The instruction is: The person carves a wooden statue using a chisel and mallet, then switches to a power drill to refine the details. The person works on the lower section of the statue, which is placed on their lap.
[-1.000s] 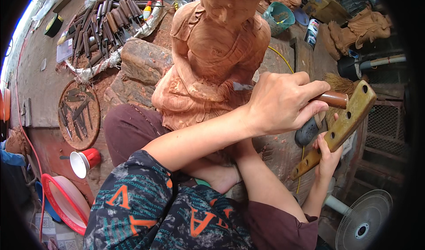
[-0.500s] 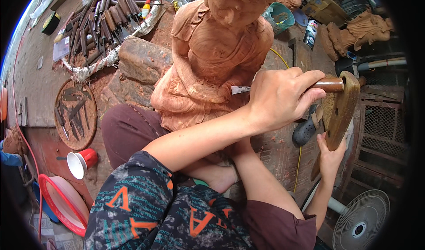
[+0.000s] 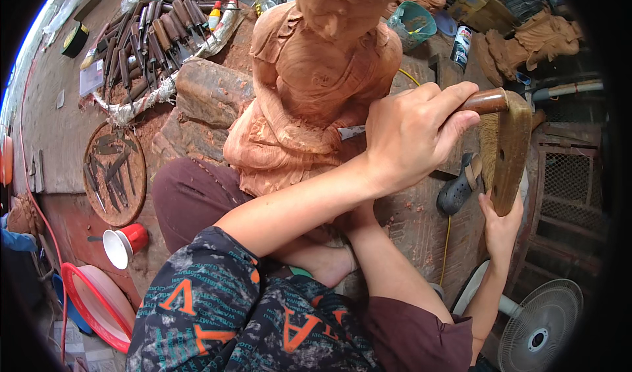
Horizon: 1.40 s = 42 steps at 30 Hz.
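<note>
A reddish carved wooden statue (image 3: 322, 66) of a seated figure stands between my legs. My left hand (image 3: 409, 135) is wrapped round the brown wooden handle of a chisel (image 3: 486, 101), which lies almost level. The chisel's blade points left at the statue's lap; most of it is hidden behind my hand and wrist. At the handle's butt is a worn wooden mallet (image 3: 513, 151), touching it or very close. My right hand (image 3: 502, 230) grips the mallet from below, its fingers partly hidden behind the wood.
Many wood-handled carving tools (image 3: 155, 39) lie in a white-rimmed holder at upper left. Nearer are a round tray (image 3: 137, 204) of blades and a red-and-white cup (image 3: 135, 238). On the right are a dark clog (image 3: 455, 197), a spray can (image 3: 461, 46) and a fan (image 3: 543, 326).
The mallet has turned, showing a narrower side, and its lower end has swung up. The chisel handle has shifted slightly left and up. Less of the blade shows.
</note>
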Motion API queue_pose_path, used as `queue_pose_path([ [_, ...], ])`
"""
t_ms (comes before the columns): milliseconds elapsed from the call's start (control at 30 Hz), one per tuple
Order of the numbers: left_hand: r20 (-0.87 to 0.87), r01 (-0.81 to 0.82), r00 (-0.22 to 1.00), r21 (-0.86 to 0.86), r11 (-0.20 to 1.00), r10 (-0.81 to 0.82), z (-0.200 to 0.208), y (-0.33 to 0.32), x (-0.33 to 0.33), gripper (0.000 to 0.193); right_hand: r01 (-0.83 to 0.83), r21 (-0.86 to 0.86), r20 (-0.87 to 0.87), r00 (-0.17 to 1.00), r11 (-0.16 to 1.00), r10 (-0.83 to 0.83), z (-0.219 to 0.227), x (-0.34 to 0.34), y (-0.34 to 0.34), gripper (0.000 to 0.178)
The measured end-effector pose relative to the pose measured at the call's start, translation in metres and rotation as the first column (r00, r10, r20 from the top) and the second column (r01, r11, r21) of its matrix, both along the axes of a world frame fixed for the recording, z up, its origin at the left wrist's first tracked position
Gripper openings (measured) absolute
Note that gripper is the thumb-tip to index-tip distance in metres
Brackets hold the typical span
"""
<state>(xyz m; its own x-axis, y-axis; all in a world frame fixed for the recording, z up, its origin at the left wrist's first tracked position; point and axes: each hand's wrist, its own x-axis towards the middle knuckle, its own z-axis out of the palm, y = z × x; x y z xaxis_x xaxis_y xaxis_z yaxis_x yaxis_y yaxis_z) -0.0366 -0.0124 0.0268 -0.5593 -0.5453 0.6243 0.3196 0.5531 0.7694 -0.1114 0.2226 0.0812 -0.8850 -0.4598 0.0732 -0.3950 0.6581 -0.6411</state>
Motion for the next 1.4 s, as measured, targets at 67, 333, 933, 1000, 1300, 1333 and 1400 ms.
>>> queue_pose_path([
  [67, 0.028, -0.079, 0.996, -0.192, 0.978, 0.086, 0.002, 0.000, 0.011, 0.032, -0.015, 0.062, -0.065, 0.998, 0.998, 0.019, -0.006, 0.001, -0.003, 0.024],
  [333, -0.040, -0.006, 0.999, -0.143, 0.990, 0.000, -0.008, 0.008, 0.005, 0.034, 0.055, -0.283, 0.149, 0.989, 0.958, -0.013, -0.002, 0.011, -0.017, 0.063],
  [933, -0.035, -0.047, 0.999, -0.399, 0.916, 0.036, 0.000, 0.003, 0.020, 0.031, 0.068, -0.052, 0.116, 0.991, 0.996, -0.062, -0.017, 0.020, -0.002, 0.028],
  [1000, -0.026, 0.143, 0.986, -0.386, 0.911, -0.166, 0.004, 0.010, 0.028, 0.025, 0.072, -0.068, 0.014, 0.997, 0.995, -0.071, -0.024, 0.024, 0.008, 0.029],
  [1300, -0.098, 0.376, 0.869, -0.508, 0.775, -0.486, -0.013, 0.005, 0.050, 0.030, -0.102, -0.045, -0.397, 0.914, 0.994, 0.076, -0.027, 0.061, 0.007, 0.033],
  [1333, -0.121, 0.359, 0.871, -0.505, 0.785, -0.476, -0.014, 0.002, 0.051, 0.030, -0.069, -0.024, -0.340, 0.939, 0.997, 0.056, -0.026, 0.068, 0.011, 0.051],
  [1400, -0.155, 0.331, 0.875, -0.502, 0.799, -0.459, -0.014, 0.001, 0.053, 0.032, -0.130, -0.176, -0.343, 0.937, 0.976, 0.063, -0.023, 0.079, -0.001, 0.050],
])
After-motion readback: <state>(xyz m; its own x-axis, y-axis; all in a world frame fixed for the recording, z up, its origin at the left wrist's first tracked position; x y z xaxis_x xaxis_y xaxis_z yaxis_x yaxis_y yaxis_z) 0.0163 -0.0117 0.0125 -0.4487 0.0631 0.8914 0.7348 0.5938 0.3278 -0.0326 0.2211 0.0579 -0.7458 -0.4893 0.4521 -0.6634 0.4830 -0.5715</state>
